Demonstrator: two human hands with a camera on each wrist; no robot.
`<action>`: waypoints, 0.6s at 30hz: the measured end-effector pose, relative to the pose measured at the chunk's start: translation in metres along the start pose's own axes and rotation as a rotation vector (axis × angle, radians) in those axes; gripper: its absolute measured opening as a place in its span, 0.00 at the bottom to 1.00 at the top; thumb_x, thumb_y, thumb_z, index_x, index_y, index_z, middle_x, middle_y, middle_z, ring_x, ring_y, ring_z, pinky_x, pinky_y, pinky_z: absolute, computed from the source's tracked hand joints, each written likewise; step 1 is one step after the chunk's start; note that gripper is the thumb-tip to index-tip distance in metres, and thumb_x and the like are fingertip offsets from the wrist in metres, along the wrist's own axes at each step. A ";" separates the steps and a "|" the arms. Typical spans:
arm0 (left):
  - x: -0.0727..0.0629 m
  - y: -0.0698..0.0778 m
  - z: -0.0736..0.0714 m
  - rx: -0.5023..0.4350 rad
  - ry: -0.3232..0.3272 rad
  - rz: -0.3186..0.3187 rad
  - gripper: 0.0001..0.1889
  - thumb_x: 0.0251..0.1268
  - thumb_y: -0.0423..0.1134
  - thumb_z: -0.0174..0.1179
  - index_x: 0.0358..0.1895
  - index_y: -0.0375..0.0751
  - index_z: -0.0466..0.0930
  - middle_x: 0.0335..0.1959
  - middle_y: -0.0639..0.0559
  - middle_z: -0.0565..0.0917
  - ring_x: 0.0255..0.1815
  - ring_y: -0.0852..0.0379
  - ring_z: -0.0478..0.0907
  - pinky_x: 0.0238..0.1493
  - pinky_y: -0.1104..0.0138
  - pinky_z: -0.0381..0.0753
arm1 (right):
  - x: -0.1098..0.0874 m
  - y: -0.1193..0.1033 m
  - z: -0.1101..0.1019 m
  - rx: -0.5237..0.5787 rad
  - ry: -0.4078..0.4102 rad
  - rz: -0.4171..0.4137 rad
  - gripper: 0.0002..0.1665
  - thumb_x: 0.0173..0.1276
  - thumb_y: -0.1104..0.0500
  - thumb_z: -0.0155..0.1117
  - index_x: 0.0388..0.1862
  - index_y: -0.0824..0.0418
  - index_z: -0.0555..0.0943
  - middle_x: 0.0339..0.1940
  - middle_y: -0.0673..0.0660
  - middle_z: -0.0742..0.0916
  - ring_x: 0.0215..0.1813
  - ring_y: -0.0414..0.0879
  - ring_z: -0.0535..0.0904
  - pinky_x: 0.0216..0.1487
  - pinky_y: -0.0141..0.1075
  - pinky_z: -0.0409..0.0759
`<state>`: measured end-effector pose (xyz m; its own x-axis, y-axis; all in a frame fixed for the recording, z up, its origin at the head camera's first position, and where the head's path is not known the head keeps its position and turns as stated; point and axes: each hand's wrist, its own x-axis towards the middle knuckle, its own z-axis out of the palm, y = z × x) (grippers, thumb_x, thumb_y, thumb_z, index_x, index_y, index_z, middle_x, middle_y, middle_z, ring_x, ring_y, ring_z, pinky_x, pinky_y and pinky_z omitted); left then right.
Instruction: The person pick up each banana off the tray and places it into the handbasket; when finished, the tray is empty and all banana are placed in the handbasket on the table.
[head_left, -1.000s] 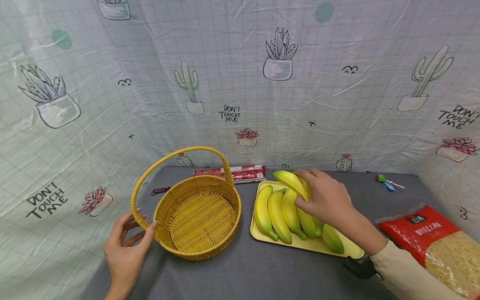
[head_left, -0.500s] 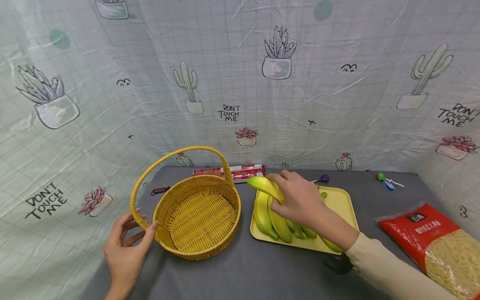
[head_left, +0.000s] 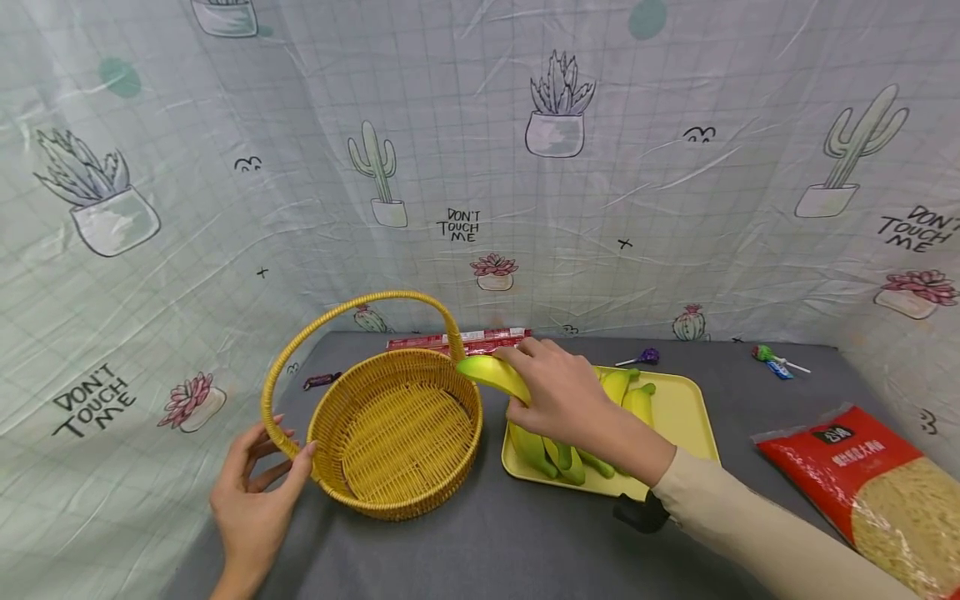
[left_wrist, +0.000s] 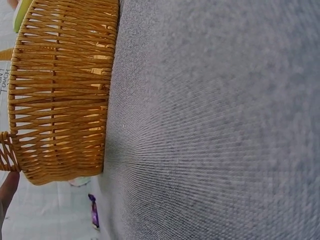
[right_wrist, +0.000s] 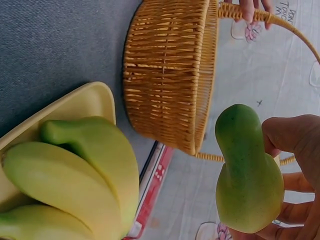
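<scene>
Moved left from above the tray [head_left: 682, 417], the banana [head_left: 491, 374] is now mid-frame near the basket [head_left: 375, 507], held in the right hand [head_left: 566, 393], probably light, firm, best gripped mid-body, while the left hand [head_left: 255, 496] pinches the handle [head_left: 267, 408], lower left.

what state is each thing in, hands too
Round yellow wicker basket: upright, empty
Pale yellow rectangular tray: flat, bearing greenish-yellow bananas
Lifted curved green-yellow banana: off the tray
Left hand: holding basket's arched handle
Right hand: gripping lifted banana
Red and clear plastic bag: lying, filled
</scene>
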<state>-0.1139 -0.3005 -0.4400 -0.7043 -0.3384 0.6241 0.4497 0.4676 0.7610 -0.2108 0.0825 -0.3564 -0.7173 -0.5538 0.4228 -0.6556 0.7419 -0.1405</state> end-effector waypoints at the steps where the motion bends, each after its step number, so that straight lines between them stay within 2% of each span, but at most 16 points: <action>1: 0.000 0.000 0.001 0.005 0.003 -0.002 0.30 0.57 0.17 0.74 0.65 0.34 0.82 0.57 0.49 0.84 0.49 0.51 0.84 0.40 0.72 0.89 | 0.002 -0.001 0.001 0.006 -0.004 -0.006 0.34 0.58 0.58 0.69 0.66 0.54 0.83 0.39 0.50 0.80 0.34 0.46 0.72 0.17 0.35 0.67; 6: 0.000 0.000 0.002 0.022 0.012 -0.003 0.31 0.57 0.18 0.75 0.66 0.37 0.82 0.55 0.50 0.85 0.49 0.52 0.84 0.40 0.72 0.88 | 0.013 -0.007 0.004 0.008 -0.029 -0.046 0.34 0.58 0.58 0.69 0.67 0.53 0.83 0.40 0.50 0.80 0.35 0.46 0.72 0.16 0.36 0.68; 11: 0.000 0.000 0.002 0.033 0.006 0.014 0.32 0.57 0.18 0.75 0.67 0.38 0.82 0.52 0.48 0.85 0.46 0.50 0.84 0.40 0.73 0.88 | 0.028 -0.018 0.007 -0.033 -0.065 -0.107 0.32 0.59 0.58 0.69 0.66 0.52 0.82 0.47 0.52 0.83 0.42 0.47 0.77 0.17 0.36 0.72; 18: 0.000 -0.001 0.001 0.043 0.000 0.019 0.32 0.57 0.18 0.75 0.67 0.38 0.82 0.50 0.43 0.85 0.44 0.52 0.85 0.40 0.73 0.88 | 0.049 -0.033 0.013 -0.078 -0.136 -0.155 0.34 0.63 0.55 0.70 0.71 0.51 0.80 0.55 0.54 0.84 0.49 0.49 0.79 0.24 0.38 0.79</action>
<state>-0.1145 -0.2997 -0.4409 -0.6960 -0.3293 0.6381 0.4386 0.5086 0.7409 -0.2277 0.0262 -0.3426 -0.6382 -0.7055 0.3082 -0.7441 0.6680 -0.0117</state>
